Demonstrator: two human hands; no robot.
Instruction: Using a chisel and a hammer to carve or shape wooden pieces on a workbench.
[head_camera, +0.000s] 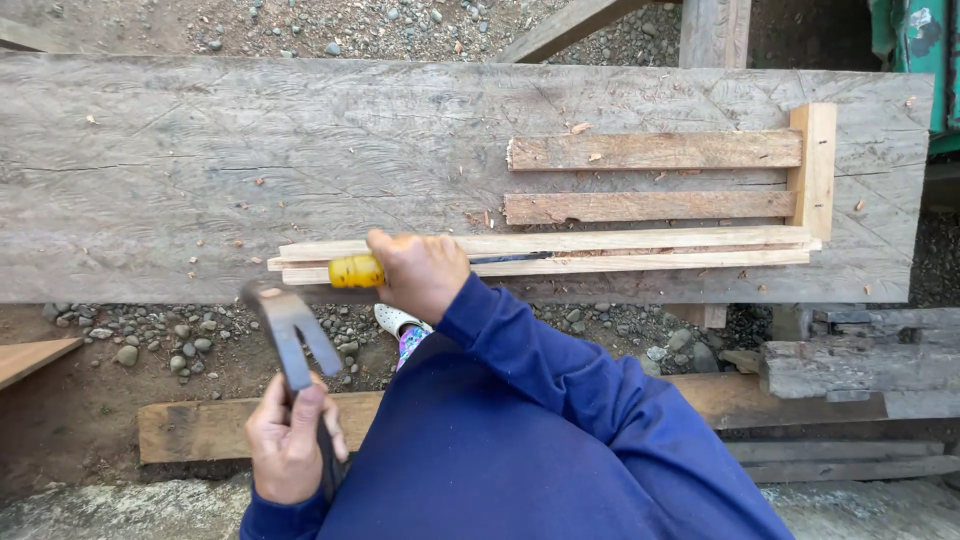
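Outdoors, weathered plank workbench (200, 170) over gravel (150, 335)

Gravel ground (150, 335) strewn with small grey stones beneath the weathered grey table (200, 170). Flat brown plank (200, 428) lying on the dirt, a shorter board end (30, 358) at far left. Stacked grey timbers (860, 365) at right. Green painted metal (915, 40) in the top right corner. White patterned shoe (400, 325) below the table edge.

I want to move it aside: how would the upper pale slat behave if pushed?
The slat looks thin and long, so probably light and slightly bendy. It lies flat on the bench, so it would likely slide, not roll. The right hand partly pins it.
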